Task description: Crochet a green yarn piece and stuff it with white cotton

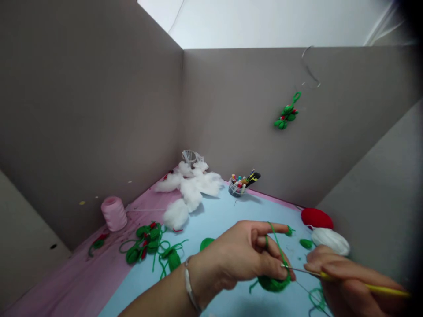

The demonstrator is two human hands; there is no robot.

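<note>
Evidently mid-stitch: crochet work, both hands busy above the blue part of the desk. Left hand has its grip closed, thumb against fingers, pinching a small green crochet piece that hangs below the thumb tip. Green working yarn runs from the extended index finger down to the piece; a turn of green also shows round another finger. Right hand grips the yellow handle of a crochet hook, fingers closed round it, metal shaft pointing left. Hook tip sits at the piece's upper edge, right by the left thumb. Whether a loop is on it: too small to make out.

Step in hand, my reading: working the hook through an edge stitch or catching yarn there. Next move seems to call for even tension off that index finger, the pinch kept close to the stitch, and a small turn of the hook so its head clears without splitting strands.

Nearby: loose green yarn low right, beneath the right hand's side; red yarn ball and white yarn ball beyond; white stuffing toward the far corner.
</note>
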